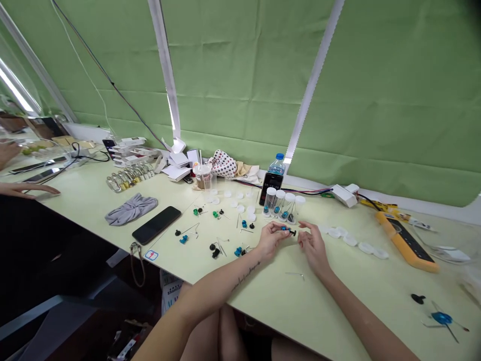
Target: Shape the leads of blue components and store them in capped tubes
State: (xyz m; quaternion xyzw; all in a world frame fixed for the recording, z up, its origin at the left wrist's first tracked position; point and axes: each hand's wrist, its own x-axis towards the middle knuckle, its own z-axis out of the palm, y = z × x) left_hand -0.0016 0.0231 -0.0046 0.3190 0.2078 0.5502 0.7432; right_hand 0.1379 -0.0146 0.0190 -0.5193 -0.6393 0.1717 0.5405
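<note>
My left hand (271, 240) pinches a small blue part with a black piece (292, 232) sticking out toward the right. Close by on the right is my right hand (311, 245), its fingers bent and spread, with nothing visible in them. Several clear tubes with white caps (283, 205) stand just behind my hands, with small blue pieces inside. A thin bent metal pin (296, 274) lies on the table in front of my hands. Small blue pieces (238, 251), black pieces (215, 253) and green pieces (215, 214) are scattered to the left.
A phone (271, 186) showing a timer leans on a bottle (277, 164). White round caps (350, 241) lie right, before an orange meter (408, 240). Leftward are a dark phone (157, 225), grey cloth (131, 209), a cup (203, 175) and another person's hand (30, 189).
</note>
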